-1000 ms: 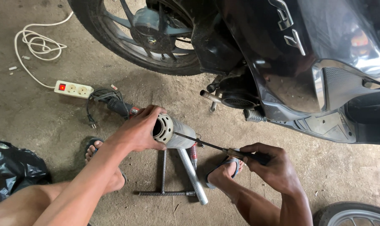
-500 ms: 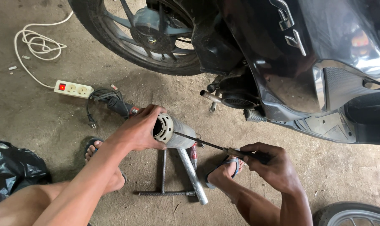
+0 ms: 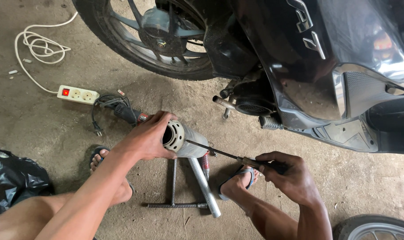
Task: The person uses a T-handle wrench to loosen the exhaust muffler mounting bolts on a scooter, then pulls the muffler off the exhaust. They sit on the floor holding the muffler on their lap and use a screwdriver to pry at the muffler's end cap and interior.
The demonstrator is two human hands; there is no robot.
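Repair workshop — motorbike [image 3: 300, 66], oily concrete floor [image 3: 46, 129]

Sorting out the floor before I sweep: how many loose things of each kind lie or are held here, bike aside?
Metal cylinder part: 1
Screwdriver: 1
T-handle wrench: 1
Silver tube: 1
Power strip: 1
Corded power tool: 1
Black plastic bag: 1
Loose tyre: 1
Total: 8

Dull grey metal cylinder [image 3: 184, 141]; glossy black plastic fairing [image 3: 300, 71]; rough concrete floor [image 3: 46, 129].
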